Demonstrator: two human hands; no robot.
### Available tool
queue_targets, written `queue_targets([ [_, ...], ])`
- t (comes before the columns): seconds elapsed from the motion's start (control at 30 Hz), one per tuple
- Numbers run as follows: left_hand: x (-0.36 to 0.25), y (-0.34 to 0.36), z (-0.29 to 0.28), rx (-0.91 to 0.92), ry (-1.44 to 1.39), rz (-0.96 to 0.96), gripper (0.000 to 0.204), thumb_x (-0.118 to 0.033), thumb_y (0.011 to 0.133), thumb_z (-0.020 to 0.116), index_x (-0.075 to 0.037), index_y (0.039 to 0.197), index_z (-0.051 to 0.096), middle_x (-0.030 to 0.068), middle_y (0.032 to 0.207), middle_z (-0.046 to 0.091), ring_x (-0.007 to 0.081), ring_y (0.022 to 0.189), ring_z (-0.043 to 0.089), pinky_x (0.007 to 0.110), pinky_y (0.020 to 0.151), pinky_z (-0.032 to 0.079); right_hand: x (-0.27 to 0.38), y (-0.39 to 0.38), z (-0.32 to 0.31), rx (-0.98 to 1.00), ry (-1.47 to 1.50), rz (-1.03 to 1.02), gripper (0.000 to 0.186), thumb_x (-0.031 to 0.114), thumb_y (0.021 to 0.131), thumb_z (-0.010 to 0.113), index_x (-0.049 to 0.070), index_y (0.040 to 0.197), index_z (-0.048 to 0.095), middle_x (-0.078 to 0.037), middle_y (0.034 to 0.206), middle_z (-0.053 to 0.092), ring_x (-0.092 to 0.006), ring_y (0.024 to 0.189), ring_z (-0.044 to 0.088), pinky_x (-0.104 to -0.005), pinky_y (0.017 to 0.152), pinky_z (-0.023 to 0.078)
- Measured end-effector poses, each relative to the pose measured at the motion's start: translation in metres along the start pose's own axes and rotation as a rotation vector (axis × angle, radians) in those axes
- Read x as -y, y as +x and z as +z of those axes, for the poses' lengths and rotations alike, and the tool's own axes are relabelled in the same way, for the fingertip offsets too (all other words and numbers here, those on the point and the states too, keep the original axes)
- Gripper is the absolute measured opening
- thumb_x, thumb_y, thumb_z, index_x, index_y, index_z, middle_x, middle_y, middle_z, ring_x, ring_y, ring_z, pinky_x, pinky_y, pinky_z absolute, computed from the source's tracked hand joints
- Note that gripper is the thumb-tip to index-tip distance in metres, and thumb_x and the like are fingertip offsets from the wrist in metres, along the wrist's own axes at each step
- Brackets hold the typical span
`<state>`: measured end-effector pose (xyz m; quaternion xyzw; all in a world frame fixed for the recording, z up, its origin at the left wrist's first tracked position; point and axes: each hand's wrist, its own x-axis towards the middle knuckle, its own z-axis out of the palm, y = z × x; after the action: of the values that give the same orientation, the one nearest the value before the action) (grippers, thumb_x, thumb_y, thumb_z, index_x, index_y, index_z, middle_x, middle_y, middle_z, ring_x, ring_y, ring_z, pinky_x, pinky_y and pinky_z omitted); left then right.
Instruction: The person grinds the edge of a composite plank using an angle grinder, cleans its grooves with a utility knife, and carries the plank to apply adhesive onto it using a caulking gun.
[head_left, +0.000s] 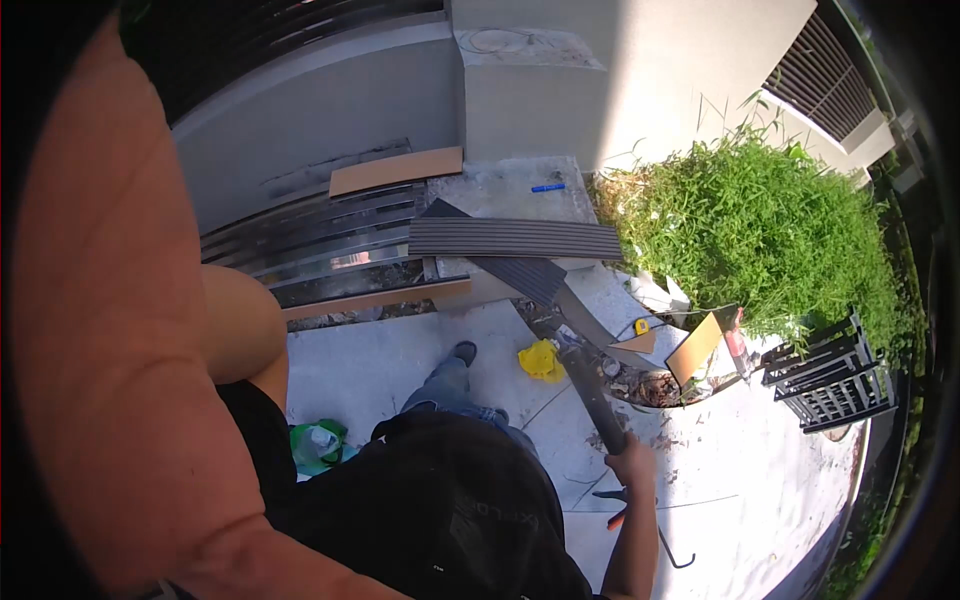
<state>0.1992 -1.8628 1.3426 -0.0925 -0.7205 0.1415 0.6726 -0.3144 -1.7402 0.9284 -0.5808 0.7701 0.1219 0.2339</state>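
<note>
My right hand (632, 466) is closed around the dark barrel of a caulking gun (592, 395). The barrel slants up and to the left from my fist. Below the fist show its orange-red trigger and black handle, with the hooked plunger rod beyond. Large and close at the left, bare skin of my left arm (120, 320) fills the view; the fingers of that hand cannot be made out. Past the barrel's far end lies a crumpled yellow bag (541, 361). Two dark ridged planks (515, 238) rest crossed on a low concrete ledge.
A blue marker (548, 188) lies on the ledge. Tan boards (396, 172) lie beside metal slats. A yellow tape measure (641, 327), board offcuts (694, 348) and a red bottle (736, 345) are by a planting bed. Black racks (834, 378) stand right; a green bag (318, 446) lies left.
</note>
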Motion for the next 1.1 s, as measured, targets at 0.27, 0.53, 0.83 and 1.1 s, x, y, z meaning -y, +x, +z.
queue_targets([
  [0.27,-0.097,-0.472,0.069,0.002,-0.164,-2.423,0.091,-0.036,0.094,0.086,-0.005,0.163,0.036,0.0171,0.149,0.054,0.0233,0.129,0.058,0.044,0.11,0.05,0.118,-0.007,-0.017,0.072,0.173,-0.043,0.073,0.033,0.073,0.09,0.007,0.138,0.066,-0.025,0.107,0.078,-0.0447,0.101,0.075,-0.0518,0.088,0.059],
  [0.53,-0.077,-0.566,0.122,-1.897,-0.584,-2.184,0.034,-0.044,0.098,0.079,-0.016,0.108,0.063,0.0054,0.098,0.067,0.0247,0.091,0.068,0.043,0.088,0.059,0.31,0.094,-0.069,-0.18,0.125,-0.737,0.051,0.015,0.087,0.08,0.006,0.135,0.066,-0.022,0.125,0.07,-0.0449,0.11,0.07,-0.0499,0.093,0.057],
  [0.83,0.058,-0.688,0.059,-2.135,-0.37,-2.25,0.045,-0.047,0.091,0.084,-0.013,0.106,0.061,0.0069,0.088,0.068,0.0249,0.08,0.07,0.045,0.078,0.061,0.188,0.167,0.029,0.41,0.73,-0.014,0.083,0.013,0.09,0.082,0.001,0.16,0.039,-0.017,0.159,0.049,-0.0309,0.145,0.05,-0.0463,0.116,0.044],
  [1.1,0.131,-0.75,0.075,-2.196,-0.504,-2.371,0.05,-0.051,0.088,0.086,-0.006,0.099,0.067,0.0088,0.086,0.07,0.0248,0.082,0.072,0.042,0.08,0.061,0.276,0.298,-0.007,0.608,1.109,-0.179,0.08,0.013,0.092,0.074,0.002,0.163,0.038,-0.016,0.161,0.052,-0.0315,0.153,0.045,-0.0514,0.131,0.029],
])
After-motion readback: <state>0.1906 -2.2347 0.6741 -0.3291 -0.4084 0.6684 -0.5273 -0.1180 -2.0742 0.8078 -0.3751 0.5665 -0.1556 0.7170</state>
